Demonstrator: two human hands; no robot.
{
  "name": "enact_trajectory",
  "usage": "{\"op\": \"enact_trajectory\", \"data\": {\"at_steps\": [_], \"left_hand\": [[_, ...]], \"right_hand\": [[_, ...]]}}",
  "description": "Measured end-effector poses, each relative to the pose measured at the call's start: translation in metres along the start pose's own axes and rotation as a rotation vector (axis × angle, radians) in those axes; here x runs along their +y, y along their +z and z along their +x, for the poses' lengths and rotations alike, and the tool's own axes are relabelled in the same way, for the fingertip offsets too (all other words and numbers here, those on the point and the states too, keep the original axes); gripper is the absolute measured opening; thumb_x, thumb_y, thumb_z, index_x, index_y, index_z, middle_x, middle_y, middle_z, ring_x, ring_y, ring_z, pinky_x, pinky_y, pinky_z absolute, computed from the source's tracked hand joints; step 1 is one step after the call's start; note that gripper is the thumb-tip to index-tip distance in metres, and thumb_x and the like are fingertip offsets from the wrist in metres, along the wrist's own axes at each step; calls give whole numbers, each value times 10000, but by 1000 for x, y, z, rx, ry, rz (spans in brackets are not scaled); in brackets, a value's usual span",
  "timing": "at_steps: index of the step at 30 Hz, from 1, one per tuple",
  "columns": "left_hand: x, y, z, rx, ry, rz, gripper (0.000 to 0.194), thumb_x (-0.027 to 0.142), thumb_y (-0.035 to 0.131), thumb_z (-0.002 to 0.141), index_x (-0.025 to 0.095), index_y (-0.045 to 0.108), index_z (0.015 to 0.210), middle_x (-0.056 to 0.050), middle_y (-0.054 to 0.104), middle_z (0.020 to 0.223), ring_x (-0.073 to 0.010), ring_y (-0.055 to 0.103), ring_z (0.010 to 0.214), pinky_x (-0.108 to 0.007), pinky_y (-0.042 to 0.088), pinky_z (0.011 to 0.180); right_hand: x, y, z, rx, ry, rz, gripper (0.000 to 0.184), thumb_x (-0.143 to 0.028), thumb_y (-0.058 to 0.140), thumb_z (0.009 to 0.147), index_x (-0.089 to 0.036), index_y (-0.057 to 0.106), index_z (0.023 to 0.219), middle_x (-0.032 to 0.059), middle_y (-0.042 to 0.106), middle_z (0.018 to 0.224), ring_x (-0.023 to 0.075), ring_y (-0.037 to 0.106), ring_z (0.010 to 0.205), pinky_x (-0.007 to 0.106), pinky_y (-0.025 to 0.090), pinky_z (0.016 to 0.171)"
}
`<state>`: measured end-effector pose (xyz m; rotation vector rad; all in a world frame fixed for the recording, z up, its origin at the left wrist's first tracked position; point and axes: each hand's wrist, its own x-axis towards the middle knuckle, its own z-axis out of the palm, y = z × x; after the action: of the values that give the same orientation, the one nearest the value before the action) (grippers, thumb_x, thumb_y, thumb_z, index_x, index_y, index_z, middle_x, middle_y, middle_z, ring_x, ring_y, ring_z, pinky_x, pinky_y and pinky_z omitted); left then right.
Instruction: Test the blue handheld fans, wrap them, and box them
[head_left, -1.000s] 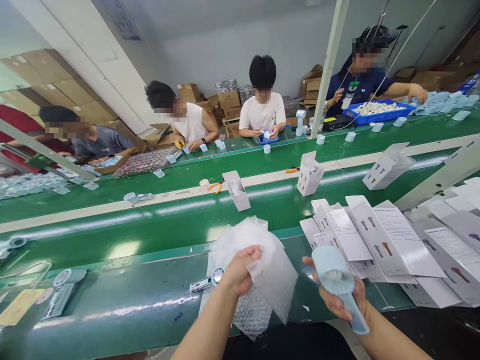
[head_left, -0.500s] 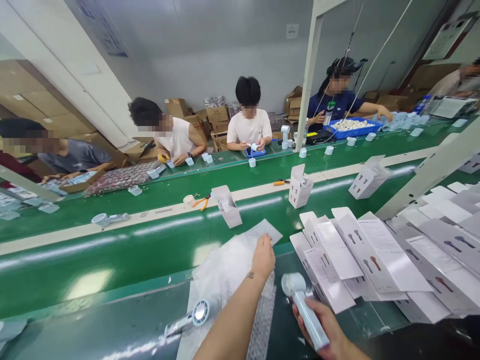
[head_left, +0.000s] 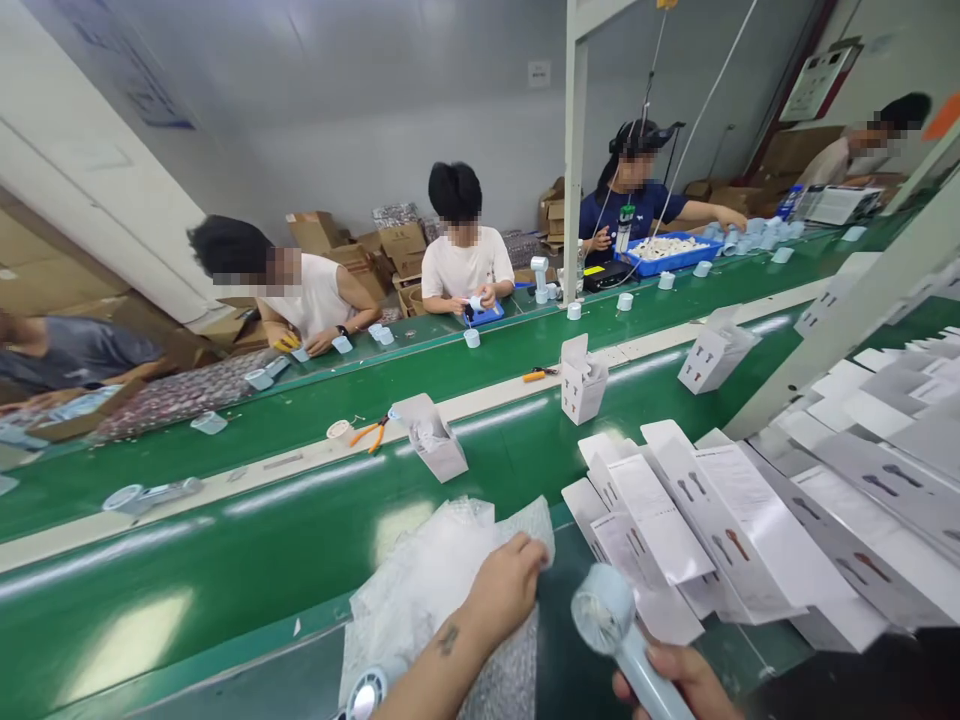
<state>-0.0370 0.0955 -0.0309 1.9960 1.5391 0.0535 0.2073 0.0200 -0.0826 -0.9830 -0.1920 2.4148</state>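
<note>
My left hand (head_left: 508, 585) reaches across the bench with its fingers closed on the corner of a piece of bubble wrap (head_left: 534, 525). Beneath that hand and forearm lies a pile of more bubble wrap (head_left: 412, 590). In my right hand (head_left: 686, 680), at the lower right, is a light blue handheld fan (head_left: 604, 605), held by its handle with the round head tilted up and away from me. A second light blue fan (head_left: 369, 690) lies at the bottom edge, partly hidden by my left forearm.
Flat white printed boxes (head_left: 739, 540) overlap at the right. Upright open boxes (head_left: 585, 385) stand along the green conveyor (head_left: 247, 560). Orange-handled pliers (head_left: 371, 433) rest on the pale divider strip (head_left: 495, 397). Several co-workers sit across the line, near a blue tray (head_left: 667, 262) of small parts.
My left hand has drawn the bubble-wrap corner down and toward me. The fan in my right hand has turned, showing more of its head. The whole view has shifted to the right.
</note>
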Motion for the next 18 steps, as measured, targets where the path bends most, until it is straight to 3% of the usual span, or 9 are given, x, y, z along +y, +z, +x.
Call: {"op": "enact_trajectory", "data": {"at_steps": [3, 6, 9, 11, 15, 18], "left_hand": [[-1, 23, -63, -83, 2, 92, 309, 96, 329, 853, 197, 597, 966, -85, 605, 1050, -205, 576, 937, -299, 443, 831], [-6, 59, -102, -147, -127, -4, 292, 76, 406, 781, 173, 577, 997, -93, 618, 1074, -222, 562, 1014, -318, 430, 887], [-9, 85, -113, -59, -320, -129, 263, 250, 496, 813, 139, 546, 1045, -118, 627, 1066, -252, 573, 1015, -354, 436, 887], [-7, 93, -113, -10, -371, -111, 286, 309, 495, 833, 120, 560, 1037, -138, 626, 1068, -280, 568, 1021, -391, 431, 888], [-1, 94, -115, -74, -251, -11, 311, 155, 617, 695, 120, 622, 1004, -149, 627, 1087, -333, 540, 1050, -435, 417, 893], [-2, 94, -119, -62, -206, -69, 250, 40, 515, 713, 119, 660, 900, -159, 661, 1005, -323, 573, 1005, -438, 424, 869]], "right_hand": [[-7, 26, -3, -57, -53, 15, 466, -402, 749, 623, -142, 634, 992, 85, 711, 709, 148, 638, 498, 193, 442, 441], [-9, 53, -1, -187, -143, -35, 599, -323, 792, 583, -174, 567, 1118, 69, 712, 750, 149, 646, 545, 203, 460, 486], [-5, 75, -2, -210, -145, 18, 568, -273, 795, 607, -218, 540, 1113, 42, 700, 801, 146, 655, 658, 210, 477, 562], [-1, 86, -5, -174, -82, 110, 471, -269, 775, 653, -231, 537, 1058, 50, 699, 867, 143, 660, 725, 212, 478, 609], [5, 100, -13, -109, 47, 245, 342, -301, 701, 744, -191, 535, 1022, 109, 689, 948, 156, 661, 773, 230, 482, 643], [7, 107, -18, -83, 37, 264, 271, -277, 646, 793, -181, 537, 1021, 113, 691, 941, 159, 661, 764, 241, 491, 640]]}}
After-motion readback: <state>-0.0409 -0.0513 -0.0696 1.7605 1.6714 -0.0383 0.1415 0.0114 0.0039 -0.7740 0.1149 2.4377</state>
